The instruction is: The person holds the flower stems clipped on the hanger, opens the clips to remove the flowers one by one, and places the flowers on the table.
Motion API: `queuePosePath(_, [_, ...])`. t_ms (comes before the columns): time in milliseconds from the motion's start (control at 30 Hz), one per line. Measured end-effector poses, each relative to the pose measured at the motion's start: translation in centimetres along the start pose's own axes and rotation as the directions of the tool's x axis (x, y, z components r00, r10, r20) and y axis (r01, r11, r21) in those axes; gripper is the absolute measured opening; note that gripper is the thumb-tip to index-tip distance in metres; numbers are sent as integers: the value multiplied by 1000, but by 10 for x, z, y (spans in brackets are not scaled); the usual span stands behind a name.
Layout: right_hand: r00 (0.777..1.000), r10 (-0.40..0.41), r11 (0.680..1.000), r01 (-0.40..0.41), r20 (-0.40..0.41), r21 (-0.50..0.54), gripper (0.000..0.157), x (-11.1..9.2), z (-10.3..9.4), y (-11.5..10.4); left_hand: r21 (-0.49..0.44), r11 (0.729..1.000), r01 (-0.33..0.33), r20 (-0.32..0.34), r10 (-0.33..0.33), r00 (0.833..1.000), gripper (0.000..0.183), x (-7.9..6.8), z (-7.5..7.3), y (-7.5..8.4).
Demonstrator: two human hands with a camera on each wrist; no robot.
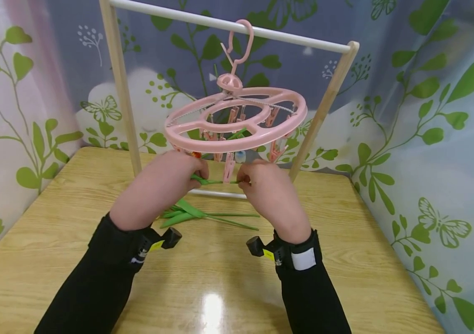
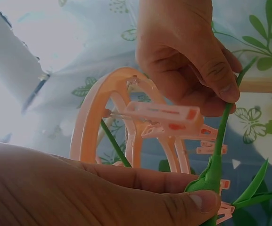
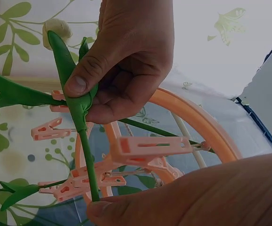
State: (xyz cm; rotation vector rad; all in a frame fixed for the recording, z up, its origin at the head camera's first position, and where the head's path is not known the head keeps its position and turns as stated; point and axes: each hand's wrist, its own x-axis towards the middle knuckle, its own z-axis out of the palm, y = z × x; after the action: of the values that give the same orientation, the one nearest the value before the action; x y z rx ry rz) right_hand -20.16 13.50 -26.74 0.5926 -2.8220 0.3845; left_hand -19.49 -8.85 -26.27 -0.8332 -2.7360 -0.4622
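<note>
Under the front of a round pink clip hanger (image 1: 237, 139), both hands hold an artificial flower's green stem (image 1: 217, 182) level. My left hand (image 1: 170, 181) pinches it at the leaves; beyond those fingers a pale bud (image 3: 58, 34) shows in the right wrist view. My right hand (image 1: 268, 188) grips the stem's thin end between thumb and fingers. Between the hands hangs a pink clothespin (image 1: 229, 167), its lower end close to the stem. Other flowers hang in clips, including an orange one (image 1: 196, 154) and a pale blue one (image 1: 240, 156).
The hanger hooks over the white bar (image 1: 220, 21) of a wooden-legged rack (image 1: 121, 88). On the wooden table (image 1: 220, 269), several green-stemmed flowers (image 1: 195, 215) lie below the hands. Leaf-patterned curtains (image 1: 429, 139) enclose the table's back and sides.
</note>
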Motion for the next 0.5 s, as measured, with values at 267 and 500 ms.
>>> queuePosePath(267, [1000,-29,1000,29,-10,-3,10,1,2,3,-11,1000,0,-2,0,1000,14,2,5,-2])
queuePosePath(500, [999,-41,998,41,-2,-40,14,3,6,3,3,1000,-12,8,12,1000,13,3,9,-4])
